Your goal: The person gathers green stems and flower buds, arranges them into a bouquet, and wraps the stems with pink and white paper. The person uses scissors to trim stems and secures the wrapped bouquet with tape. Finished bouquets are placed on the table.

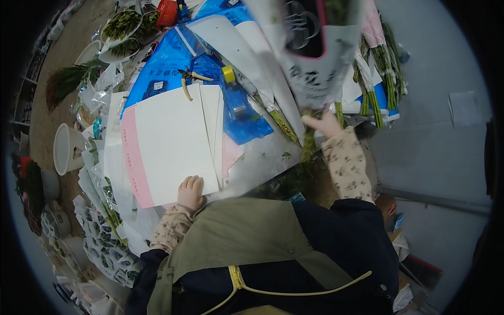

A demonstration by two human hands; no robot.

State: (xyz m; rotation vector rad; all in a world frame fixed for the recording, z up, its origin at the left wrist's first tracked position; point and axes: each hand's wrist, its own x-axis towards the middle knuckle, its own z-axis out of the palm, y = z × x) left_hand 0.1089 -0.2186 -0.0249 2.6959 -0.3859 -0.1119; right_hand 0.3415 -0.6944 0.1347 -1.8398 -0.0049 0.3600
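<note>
My right hand grips the green stems of a wrapped flower bouquet, whose printed white sleeve rises from the hand and is blurred. My left hand rests at the lower edge of a stack of white paper sheets with a pink border; whether it grips the paper I cannot tell. Yellow-handled pruning shears lie over the stack's top edge. Beside them is a roll of yellow tape, next to a clear tape roll or dispenser on blue plastic packaging.
More wrapped bunches lie on the metal table, one with green stems and several at the right. White buckets and wrapped flowers stand left. Part of another person shows at the lower right.
</note>
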